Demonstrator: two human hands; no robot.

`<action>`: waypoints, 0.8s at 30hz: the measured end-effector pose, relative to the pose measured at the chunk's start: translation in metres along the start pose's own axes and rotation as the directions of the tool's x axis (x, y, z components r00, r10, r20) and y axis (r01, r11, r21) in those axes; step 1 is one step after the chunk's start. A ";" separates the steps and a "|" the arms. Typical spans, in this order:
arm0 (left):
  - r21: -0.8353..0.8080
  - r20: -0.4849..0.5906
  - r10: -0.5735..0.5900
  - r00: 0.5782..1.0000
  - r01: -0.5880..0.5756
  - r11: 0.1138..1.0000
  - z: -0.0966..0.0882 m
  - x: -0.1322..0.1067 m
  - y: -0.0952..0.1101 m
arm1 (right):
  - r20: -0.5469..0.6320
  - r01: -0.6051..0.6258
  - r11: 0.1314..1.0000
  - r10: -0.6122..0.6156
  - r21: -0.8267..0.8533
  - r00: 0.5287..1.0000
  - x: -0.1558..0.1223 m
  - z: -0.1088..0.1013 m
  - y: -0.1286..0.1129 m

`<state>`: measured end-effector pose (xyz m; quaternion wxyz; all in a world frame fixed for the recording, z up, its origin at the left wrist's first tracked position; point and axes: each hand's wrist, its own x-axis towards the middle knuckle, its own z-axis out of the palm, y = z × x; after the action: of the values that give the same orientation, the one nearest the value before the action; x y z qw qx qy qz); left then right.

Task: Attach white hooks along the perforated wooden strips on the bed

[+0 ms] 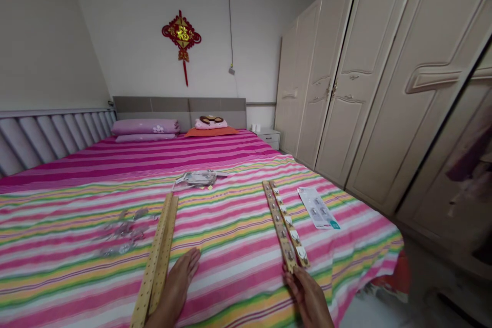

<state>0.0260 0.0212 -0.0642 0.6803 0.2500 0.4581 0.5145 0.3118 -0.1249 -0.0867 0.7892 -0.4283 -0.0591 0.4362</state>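
My left hand point(180, 283) lies open, fingers stretched out together, beside a pair of long yellowish strips with rows of small holes point(158, 251). It touches or nearly touches their right side. On the right, my right hand point(307, 294) has its fingers closed on the near end of a narrow yellowish strip carrying a row of metal fittings point(283, 233). A second strip with white fittings point(294, 234) lies close along its right side. Farther right is a clear blister pack point(317, 208) with small metal parts.
Small clear plastic bags point(125, 230) lie left of the holed strips. A clear packet point(198, 178) rests farther back on the striped bedsheet point(230, 261). Folded bedding point(146, 127) sits by the headboard point(169, 105); a tall wardrobe point(346, 128) stands along the right.
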 end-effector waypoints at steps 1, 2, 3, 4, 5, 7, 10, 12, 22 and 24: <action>-0.005 0.008 0.002 1.000 -0.002 1.000 -0.001 0.001 -0.001 | -0.006 0.002 1.000 -0.002 0.007 1.000 0.001 -0.001 0.000; -0.007 0.013 0.006 1.000 -0.006 1.000 -0.002 0.002 -0.001 | -0.008 0.000 1.000 0.000 0.011 1.000 0.001 -0.002 -0.001; -0.006 0.014 0.008 1.000 -0.008 1.000 -0.003 0.003 -0.002 | -0.008 -0.003 1.000 0.003 0.014 1.000 0.002 -0.003 -0.002; -0.001 0.008 0.009 1.000 -0.009 1.000 -0.003 0.004 -0.003 | -0.010 -0.008 1.000 0.008 0.017 1.000 0.003 -0.003 -0.003; 0.003 0.000 0.011 1.000 -0.011 1.000 -0.004 0.004 -0.003 | -0.013 -0.016 1.000 0.016 0.020 1.000 0.004 -0.004 -0.004; 0.007 0.000 0.014 1.000 -0.014 1.000 -0.004 0.004 -0.003 | -0.024 -0.026 0.999 0.026 0.027 0.999 0.005 -0.004 -0.007; 0.007 0.009 0.010 1.000 -0.010 1.000 -0.002 0.002 -0.001 | -0.035 -0.034 0.999 0.035 0.027 0.999 0.006 -0.005 -0.010; 0.011 -0.003 0.006 1.000 -0.006 1.000 0.000 0.000 0.000 | -0.045 -0.035 0.999 0.036 0.028 0.998 0.006 -0.006 -0.011; -0.015 -0.011 0.055 0.998 -0.055 0.998 0.002 -0.001 -0.004 | -0.091 -0.106 0.994 0.104 -0.016 0.990 0.006 -0.016 -0.012; -0.018 -0.008 0.071 0.997 -0.071 0.997 0.003 -0.003 -0.004 | -0.056 -0.147 0.988 0.145 -0.039 0.988 0.004 -0.021 -0.008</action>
<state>0.0305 0.0171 -0.0652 0.6621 0.2582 0.4467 0.5435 0.3290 -0.1372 -0.0955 0.7470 -0.4595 -0.0161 0.4801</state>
